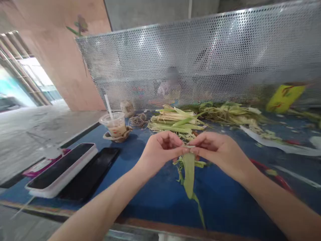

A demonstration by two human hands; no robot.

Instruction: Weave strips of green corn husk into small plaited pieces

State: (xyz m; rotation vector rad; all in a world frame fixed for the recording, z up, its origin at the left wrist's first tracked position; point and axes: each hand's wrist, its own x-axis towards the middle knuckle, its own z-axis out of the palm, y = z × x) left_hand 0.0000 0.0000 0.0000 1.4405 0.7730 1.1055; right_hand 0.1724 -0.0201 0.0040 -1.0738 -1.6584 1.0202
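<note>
Between my two hands hangs a long pale-green strip of leaf (189,174), which looks like corn husk. Its narrow tip curls down toward the table's front edge. My left hand (165,145) pinches the strip's upper end between thumb and fingertips. From the other side my right hand (213,147) pinches the same end, the two thumbs almost touching. Smaller green scraps (200,164) lie just behind the strip. Beyond my hands is a stack of green husk leaves (175,120).
Left of my hands stand an iced drink cup (115,124) with a straw, a tangle of twine (138,120), a white-edged case (62,169) and a black phone (91,174). A red-handled tool (273,172) lies right. A perforated metal screen (140,67) closes the table's back.
</note>
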